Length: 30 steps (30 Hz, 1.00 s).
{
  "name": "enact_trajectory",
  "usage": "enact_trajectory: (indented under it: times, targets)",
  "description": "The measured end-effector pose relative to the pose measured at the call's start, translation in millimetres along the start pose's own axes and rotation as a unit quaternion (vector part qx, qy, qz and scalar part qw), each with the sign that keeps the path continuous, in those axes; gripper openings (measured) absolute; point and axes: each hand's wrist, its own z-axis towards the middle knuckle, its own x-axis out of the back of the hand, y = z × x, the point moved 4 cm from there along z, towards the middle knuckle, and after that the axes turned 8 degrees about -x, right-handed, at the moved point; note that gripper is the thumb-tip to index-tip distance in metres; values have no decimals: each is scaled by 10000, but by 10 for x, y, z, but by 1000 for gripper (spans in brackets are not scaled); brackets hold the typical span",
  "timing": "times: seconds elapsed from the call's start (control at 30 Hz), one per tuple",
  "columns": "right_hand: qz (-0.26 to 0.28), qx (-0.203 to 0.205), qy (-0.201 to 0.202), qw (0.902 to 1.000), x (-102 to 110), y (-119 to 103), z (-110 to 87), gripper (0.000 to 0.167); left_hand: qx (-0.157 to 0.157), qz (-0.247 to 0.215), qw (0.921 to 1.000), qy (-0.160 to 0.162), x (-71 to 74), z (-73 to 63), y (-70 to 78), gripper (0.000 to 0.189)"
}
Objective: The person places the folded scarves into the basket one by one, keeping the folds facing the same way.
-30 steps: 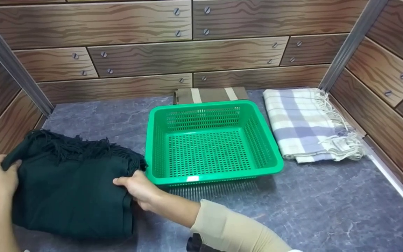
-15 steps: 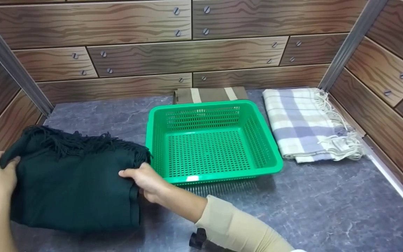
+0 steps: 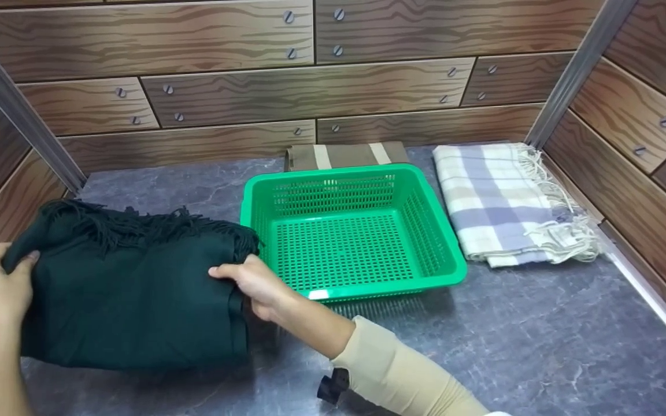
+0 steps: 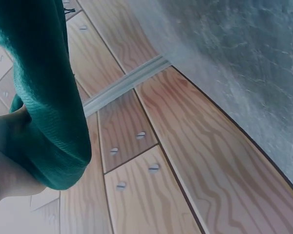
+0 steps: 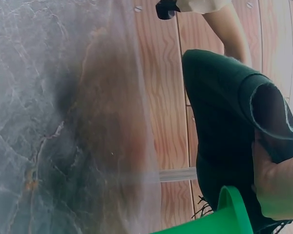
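A folded dark green scarf (image 3: pixel 136 300) with a fringe along its far edge hangs between my two hands at the left. My left hand (image 3: pixel 0 292) grips its left side, thumb on top. At the right side, my right hand (image 3: pixel 258 286) pinches the folded layers, thumb over the cloth and fingers underneath, out of sight. In the right wrist view the scarf (image 5: pixel 224 112) is held up off the tabletop. Its fringed right corner overlaps the rim of a green plastic basket (image 3: pixel 350 292), which holds nothing.
A folded white and lavender plaid scarf (image 3: pixel 489 202) with pale fringe lies right of the basket. Behind the basket is a folded brown cloth (image 3: pixel 356 155) with cream stripes. Wood-patterned walls (image 3: pixel 223 34) enclose the grey marbled tabletop (image 3: pixel 541 329) at the back and sides.
Both hands have raised the green scarf and shifted it slightly right, so its fringed corner now overlaps the basket's left rim. The basket and other cloths stay put.
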Motion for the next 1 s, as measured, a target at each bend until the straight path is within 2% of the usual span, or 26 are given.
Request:
enact_trajectory:
  times: [0.2, 0.6, 0.77, 1.0]
  targets:
    - [152, 135, -205, 9996, 84, -95, -10, 19, 24, 67, 10000, -23, 37, -76, 155, 54]
    - [423, 95, -500, 9978, 323, -229, -55, 26, -331, -182, 9992, -156, 21, -179, 391, 57]
    - [426, 123, -575, 9974, 421, -273, -69, 29, -549, -284, 9980, -153, 16, -240, 535, 56]
    - [278, 248, -482, 9981, 562, -339, -82, 28, -897, -471, 9948, -113, -12, -332, 722, 51]
